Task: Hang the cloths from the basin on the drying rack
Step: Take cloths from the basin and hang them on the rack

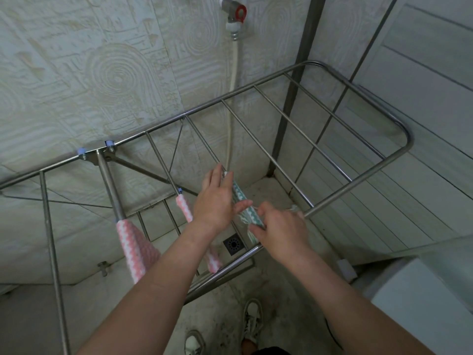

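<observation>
We see the green cloth (239,194) draped over one rod of the drying rack (399,129), near the rack's middle, running from far to near along that rod. Our left hand (215,198) lies flat against the cloth's left side, fingers straight and thumb spread across the fabric, pressing rather than grasping. Our right hand (280,226) grips the near end of the green cloth, fingers curled into its folds just above the rack's near rail. To the left, two pink cloths hang from other rods: a wide one (135,242) and a narrow one (184,207) partly behind the left forearm. Below the rack we make out a floor drain (233,244).
</observation>
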The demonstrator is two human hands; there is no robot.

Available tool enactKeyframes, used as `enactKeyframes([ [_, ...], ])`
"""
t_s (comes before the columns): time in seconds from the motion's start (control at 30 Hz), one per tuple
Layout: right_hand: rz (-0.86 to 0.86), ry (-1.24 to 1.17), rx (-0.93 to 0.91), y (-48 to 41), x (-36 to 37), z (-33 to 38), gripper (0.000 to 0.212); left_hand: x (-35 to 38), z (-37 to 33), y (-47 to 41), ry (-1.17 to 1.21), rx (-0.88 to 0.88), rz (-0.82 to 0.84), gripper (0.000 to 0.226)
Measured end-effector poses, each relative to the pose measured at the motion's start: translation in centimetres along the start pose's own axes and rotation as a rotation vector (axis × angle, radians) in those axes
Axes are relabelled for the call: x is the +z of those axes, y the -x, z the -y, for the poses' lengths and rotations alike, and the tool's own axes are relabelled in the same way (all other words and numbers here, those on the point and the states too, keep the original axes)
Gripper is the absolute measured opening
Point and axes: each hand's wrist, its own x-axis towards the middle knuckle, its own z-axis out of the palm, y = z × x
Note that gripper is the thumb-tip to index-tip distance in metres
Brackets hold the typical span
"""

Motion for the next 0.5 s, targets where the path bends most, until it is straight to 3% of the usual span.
enactKeyframes([
  [0.3, 0.115, -0.149, -0.030, -0.2, -1.1, -0.8, 0.011, 0.7, -0.9, 1.8, 0.001, 0.109, 0.094, 0.099],
  [0.5, 0.109, 0.017, -0.066, 0.1, -1.0, -1.0, 0.018, 0.7, -0.8, 1.7, -0.004, 0.117, 0.098, 0.100],
])
